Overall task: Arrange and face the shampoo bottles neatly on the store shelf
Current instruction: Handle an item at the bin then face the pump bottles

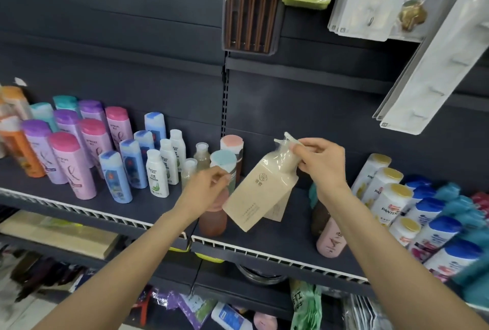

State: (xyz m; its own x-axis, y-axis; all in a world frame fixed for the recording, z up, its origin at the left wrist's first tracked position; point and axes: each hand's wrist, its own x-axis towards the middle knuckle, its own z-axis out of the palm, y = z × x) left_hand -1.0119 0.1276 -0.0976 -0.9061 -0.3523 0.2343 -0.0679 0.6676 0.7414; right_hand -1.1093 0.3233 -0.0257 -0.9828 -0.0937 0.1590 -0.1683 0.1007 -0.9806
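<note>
We have the right hand (321, 163) pinching the pump neck of the cream pump bottle (260, 192), which hangs tilted above the shelf (277, 234), clear of its deck. Left hand (209, 186) sits just left of the bottle body, fingers curled at the teal-capped bottle (224, 164); we can't tell whether it actually grips anything. Pink-capped bottles (71, 165) stand far left, white gold-capped bottles (391, 197) right.
</note>
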